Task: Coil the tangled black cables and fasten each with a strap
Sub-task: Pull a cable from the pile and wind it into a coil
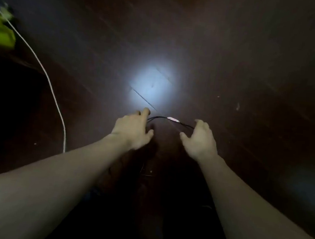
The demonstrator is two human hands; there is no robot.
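Note:
A thin black cable (pixel 158 117) arcs over the dark floor between my two hands. A small pale strap (pixel 173 119) sits on its middle. My left hand (pixel 133 128) reaches forward at the cable's left end, thumb spread away from loosely bent fingers. My right hand (pixel 200 138) mirrors it at the right end, where two strands run in behind the fingers. Blur hides whether any finger touches the cable. More dark cable strands (pixel 142 168) lie faintly on the floor below my hands.
The floor is dark wood (pixel 250 89) with a bright light spot (pixel 150 86) just beyond my hands. A white cord (pixel 48 75) curves down the left side. A lime-green object (pixel 0 33) lies at the far left edge.

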